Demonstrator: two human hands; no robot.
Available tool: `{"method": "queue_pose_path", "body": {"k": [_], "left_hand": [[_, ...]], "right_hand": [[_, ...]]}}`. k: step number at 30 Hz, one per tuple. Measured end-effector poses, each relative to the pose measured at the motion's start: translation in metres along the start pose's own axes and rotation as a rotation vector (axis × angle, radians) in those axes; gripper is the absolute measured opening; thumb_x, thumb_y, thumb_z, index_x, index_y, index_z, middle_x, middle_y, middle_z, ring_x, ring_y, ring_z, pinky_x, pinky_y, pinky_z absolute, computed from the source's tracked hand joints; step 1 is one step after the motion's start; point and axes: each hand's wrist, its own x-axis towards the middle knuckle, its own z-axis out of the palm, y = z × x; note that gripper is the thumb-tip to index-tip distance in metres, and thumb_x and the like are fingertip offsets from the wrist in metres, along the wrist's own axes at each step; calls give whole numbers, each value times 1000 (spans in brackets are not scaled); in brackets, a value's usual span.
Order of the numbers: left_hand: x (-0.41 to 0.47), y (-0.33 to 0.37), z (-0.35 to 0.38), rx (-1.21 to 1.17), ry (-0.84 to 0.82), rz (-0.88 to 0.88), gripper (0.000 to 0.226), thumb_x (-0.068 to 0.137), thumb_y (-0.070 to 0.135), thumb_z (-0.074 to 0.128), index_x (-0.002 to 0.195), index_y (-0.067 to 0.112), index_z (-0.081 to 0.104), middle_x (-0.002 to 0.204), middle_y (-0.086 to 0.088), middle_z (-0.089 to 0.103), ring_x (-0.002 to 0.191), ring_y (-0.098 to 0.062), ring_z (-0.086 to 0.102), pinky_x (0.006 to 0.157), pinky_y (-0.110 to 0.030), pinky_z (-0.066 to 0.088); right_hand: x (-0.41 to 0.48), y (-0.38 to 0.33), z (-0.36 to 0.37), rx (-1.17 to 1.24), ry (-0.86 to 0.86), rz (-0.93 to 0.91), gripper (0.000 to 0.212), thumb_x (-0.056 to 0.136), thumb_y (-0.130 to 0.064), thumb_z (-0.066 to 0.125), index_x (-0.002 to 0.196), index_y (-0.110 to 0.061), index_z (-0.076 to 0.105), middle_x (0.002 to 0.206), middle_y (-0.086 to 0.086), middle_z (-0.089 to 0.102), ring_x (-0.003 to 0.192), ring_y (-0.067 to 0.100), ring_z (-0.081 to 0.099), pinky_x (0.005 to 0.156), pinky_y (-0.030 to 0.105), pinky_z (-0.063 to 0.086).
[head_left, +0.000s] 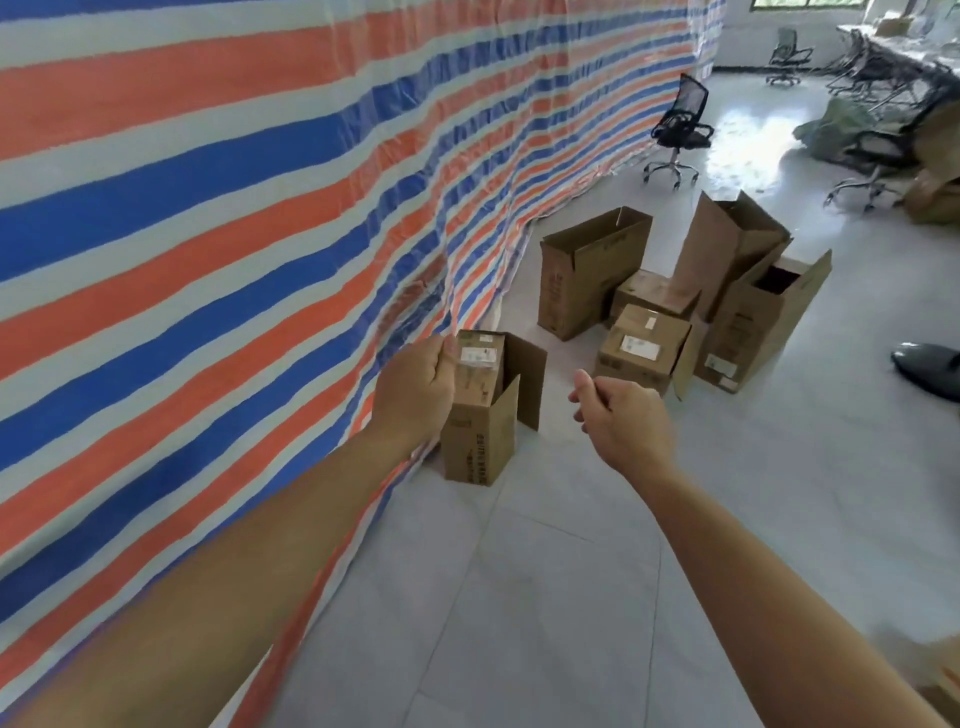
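**Both Hands Out Toward a Small Open Carton by the Striped Tarp**

The person stood on a pale tiled floor with both bare arms stretched forward. The small open carton sat upright on the tiles at about 12 o'clock from the wearer, its left side close against the foot of the striped tarp. Two of its flaps stood up on the 3 o'clock side, and a white label showed on its top panel.

The left hand lay at the carton's 9 o'clock edge, overlapping its upper left corner in the head view. Its fingers were curled, with the tips near the labelled top. Whether they actually gripped the cardboard or only hung in front of it could not be told.

The right hand hovered at the carton's 3 o'clock, apart from it. Its fingers were loosely curled, the thumb was raised, and it held nothing.

Farther off, at about 1 o'clock, stood a cluster of cartons. A tall open box was nearest the tarp, and a sealed labelled box sat in front. A second tall open box stood at the cluster's 3 o'clock side. Beyond them, also near 1 o'clock, a black office chair stood on the shiny floor. The tarp, in orange, blue and white bands, hung from 9 o'clock round to 12 o'clock.
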Motion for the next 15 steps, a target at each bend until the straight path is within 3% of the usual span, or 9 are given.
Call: {"method": "queue_pose_path", "body": {"k": [2,7,9,12,15], "left_hand": [[35,-12,22,20,43,-15,62,91,77,14,89,30,54,76,13,55,61,-14,59,64,-24,51],[122,-50,91,-13,28,-64,24,103,42,41,89,26,54,72,20,45,58,-3,48,64,-12,40],[167,-72,128,-52,20,-95,26,105,33,45,83,23,53,66,19,42,55,-5,46,61,-17,40],[230,-95,170,-76,-77,-178,34,105,38,42,74,24,47,62,13,39,55,-17,49,64,-36,52],[295,-108,204,-73,-171,-212,39,105,39,40,71,21,46,60,8,40,54,-13,43,58,-34,46]], "right_hand": [[49,4,15,-26,-54,12,52,103,-52,44,80,-17,75,67,-2,70,61,13,68,68,41,62],[166,26,61,-60,-122,6,50,103,-52,45,82,-17,75,69,-2,70,63,12,68,70,39,62],[218,37,84,-61,-136,22,49,103,-50,46,82,-17,74,69,-2,70,63,13,69,71,42,62],[287,49,111,-104,-184,28,47,103,-50,46,83,-19,74,69,-3,70,62,12,68,71,42,62],[351,56,128,-151,-226,34,47,104,-50,45,85,-18,75,70,-4,71,62,12,67,70,40,62]]}}
